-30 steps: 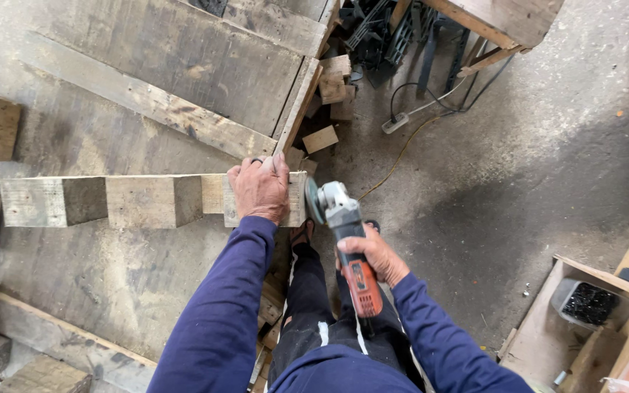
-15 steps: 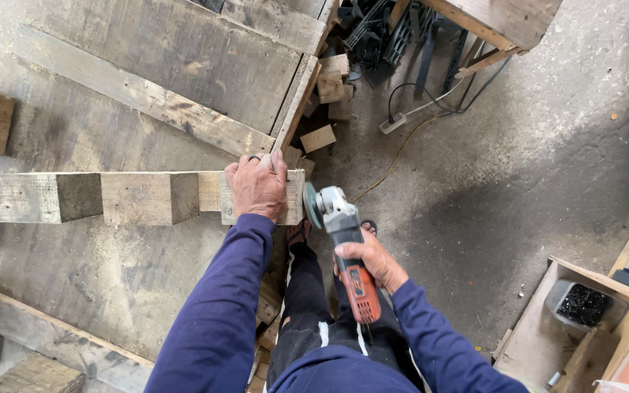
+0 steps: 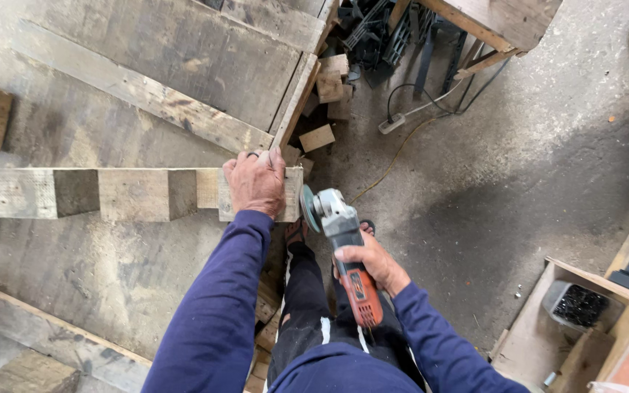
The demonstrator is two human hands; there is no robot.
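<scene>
The angle grinder (image 3: 340, 236) sits at centre frame, its round disc up against the right end face of a rough wooden beam (image 3: 147, 193) that runs off to the left. The right hand (image 3: 369, 262) is wrapped tight around the grinder's orange and grey body, fingers closed over the top, the orange tail of the tool pointing back toward the person. The left hand (image 3: 256, 182) is clamped flat over the beam's right end, fingers curled over the far edge, just beside the disc. Both arms wear dark blue sleeves, and dark trousers with a white stripe show below.

The beam is pale, weathered timber, square in section, with blocks along it and dark end faces showing. It lies across a big pallet (image 3: 132, 80) of grey, stained planks that fills the left side. Beyond the hands, at the pallet's right edge, small wood offcuts (image 3: 322, 98) are heaped on the floor. Farther still, a white power strip (image 3: 391, 124) lies on the concrete with a yellowish cable (image 3: 394, 156) trailing back toward the grinder. A pile of black metal parts (image 3: 387, 33) rests at the far edge under a wooden table (image 3: 504, 22). The floor is grey, patchy concrete. Near right, a wooden crate (image 3: 584, 327) holds a box of dark screws (image 3: 575, 304).
</scene>
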